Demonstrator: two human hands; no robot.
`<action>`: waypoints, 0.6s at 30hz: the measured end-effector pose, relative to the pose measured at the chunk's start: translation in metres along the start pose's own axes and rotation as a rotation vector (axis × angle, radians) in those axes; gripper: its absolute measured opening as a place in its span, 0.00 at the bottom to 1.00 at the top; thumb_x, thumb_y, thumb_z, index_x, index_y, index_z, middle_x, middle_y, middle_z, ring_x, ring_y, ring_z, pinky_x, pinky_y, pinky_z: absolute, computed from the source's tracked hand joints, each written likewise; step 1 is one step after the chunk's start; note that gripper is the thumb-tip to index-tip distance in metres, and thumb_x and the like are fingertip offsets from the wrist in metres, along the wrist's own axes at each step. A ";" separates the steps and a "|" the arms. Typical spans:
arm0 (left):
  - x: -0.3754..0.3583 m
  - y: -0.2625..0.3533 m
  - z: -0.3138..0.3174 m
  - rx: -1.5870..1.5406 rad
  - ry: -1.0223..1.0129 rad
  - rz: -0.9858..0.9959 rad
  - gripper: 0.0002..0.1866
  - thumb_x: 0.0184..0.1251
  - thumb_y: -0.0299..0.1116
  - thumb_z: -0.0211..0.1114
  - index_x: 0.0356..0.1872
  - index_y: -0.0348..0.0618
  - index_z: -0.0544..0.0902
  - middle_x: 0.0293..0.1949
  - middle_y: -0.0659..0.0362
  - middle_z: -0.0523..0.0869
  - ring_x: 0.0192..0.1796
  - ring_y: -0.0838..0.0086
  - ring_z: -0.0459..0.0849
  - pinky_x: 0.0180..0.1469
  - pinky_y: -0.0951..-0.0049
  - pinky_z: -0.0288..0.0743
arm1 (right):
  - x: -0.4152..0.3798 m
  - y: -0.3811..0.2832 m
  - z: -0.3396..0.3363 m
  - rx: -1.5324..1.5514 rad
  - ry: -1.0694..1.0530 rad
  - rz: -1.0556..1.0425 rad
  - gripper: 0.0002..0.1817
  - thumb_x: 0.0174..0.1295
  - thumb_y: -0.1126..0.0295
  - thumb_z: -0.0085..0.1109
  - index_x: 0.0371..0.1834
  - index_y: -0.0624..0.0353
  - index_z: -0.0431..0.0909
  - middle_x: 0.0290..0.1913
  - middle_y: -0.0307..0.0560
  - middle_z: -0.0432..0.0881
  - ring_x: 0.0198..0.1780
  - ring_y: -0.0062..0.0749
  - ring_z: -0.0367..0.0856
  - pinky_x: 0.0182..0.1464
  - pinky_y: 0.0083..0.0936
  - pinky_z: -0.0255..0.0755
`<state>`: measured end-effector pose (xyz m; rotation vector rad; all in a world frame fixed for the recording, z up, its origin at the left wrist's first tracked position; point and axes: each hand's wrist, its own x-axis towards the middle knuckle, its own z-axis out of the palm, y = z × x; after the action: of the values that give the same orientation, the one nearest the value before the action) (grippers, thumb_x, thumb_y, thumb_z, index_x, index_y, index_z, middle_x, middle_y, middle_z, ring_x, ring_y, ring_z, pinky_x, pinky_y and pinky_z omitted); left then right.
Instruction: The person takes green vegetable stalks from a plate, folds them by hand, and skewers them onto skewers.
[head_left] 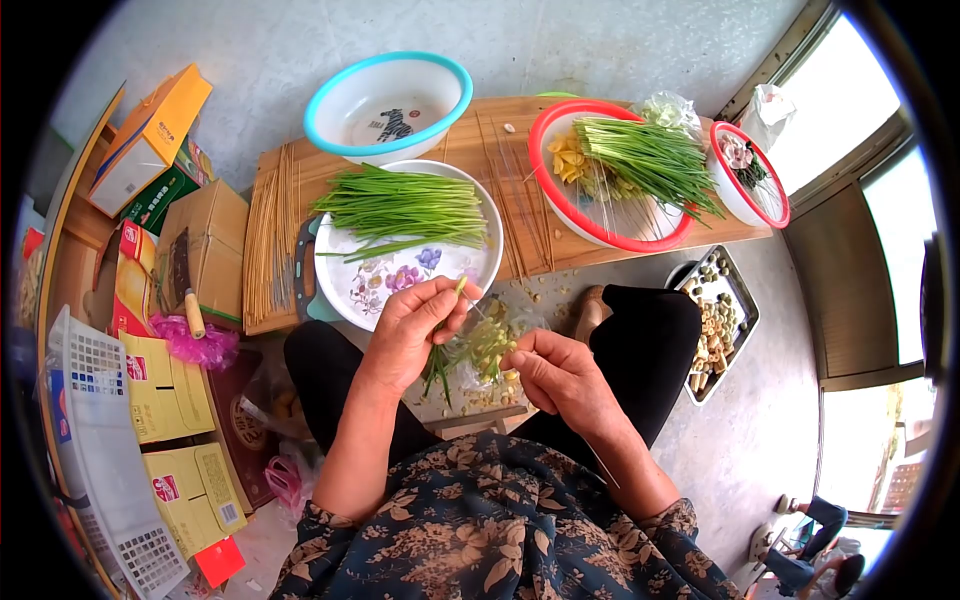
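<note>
My left hand (420, 325) is closed, with its thumb and fingers pinching a few green chives (438, 372) whose leaves hang below it. Lower and to the right, my right hand (565, 375) is closed around a thin skewer (603, 466). The skewer's rear end sticks out below my wrist, and its front part runs toward my left hand. Just beyond my hands stands a white plate with painted flowers (345, 280), where a pile of cut chives (400, 207) lies. Between my knees is a clear plastic bag with pale green scraps (490, 345), partly hidden by my hands.
Many bare skewers (268, 240) lie on the wooden table (520, 150). It also holds a blue-rimmed basin (388, 100), a red-rimmed basin (548, 130) with more chives, and a small red-rimmed bowl (748, 170). A metal tray (718, 325) of food pieces is right; boxes (205, 240) stand left.
</note>
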<state>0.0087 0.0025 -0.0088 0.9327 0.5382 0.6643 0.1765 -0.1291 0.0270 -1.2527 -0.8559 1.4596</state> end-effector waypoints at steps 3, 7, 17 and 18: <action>0.000 0.002 -0.001 0.022 -0.016 -0.013 0.14 0.72 0.36 0.59 0.46 0.33 0.82 0.32 0.65 0.79 0.31 0.84 0.72 0.30 0.85 0.61 | 0.000 -0.001 0.000 -0.001 -0.002 0.004 0.11 0.72 0.66 0.51 0.39 0.64 0.77 0.16 0.28 0.64 0.14 0.10 0.55 0.16 0.12 0.46; 0.000 0.003 0.001 0.069 -0.073 -0.009 0.13 0.71 0.35 0.59 0.45 0.33 0.83 0.35 0.65 0.80 0.32 0.85 0.72 0.31 0.84 0.60 | 0.000 -0.001 0.000 -0.001 0.008 0.007 0.11 0.72 0.66 0.51 0.39 0.64 0.77 0.15 0.28 0.64 0.14 0.11 0.55 0.16 0.12 0.46; 0.008 0.004 0.011 0.422 -0.280 0.134 0.10 0.69 0.25 0.59 0.47 0.34 0.83 0.45 0.58 0.85 0.52 0.76 0.80 0.56 0.75 0.72 | -0.001 -0.003 -0.007 0.058 0.015 0.025 0.11 0.72 0.67 0.49 0.38 0.65 0.76 0.14 0.29 0.62 0.14 0.13 0.54 0.17 0.14 0.48; 0.008 0.002 0.011 0.414 -0.275 0.140 0.10 0.69 0.25 0.59 0.47 0.34 0.83 0.45 0.58 0.85 0.52 0.76 0.80 0.56 0.75 0.72 | -0.001 -0.003 -0.008 0.059 0.025 0.031 0.11 0.72 0.68 0.50 0.38 0.65 0.76 0.14 0.30 0.62 0.14 0.13 0.54 0.17 0.14 0.48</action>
<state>0.0212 0.0034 -0.0032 1.4373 0.3715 0.5462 0.1847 -0.1301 0.0287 -1.2423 -0.7746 1.4808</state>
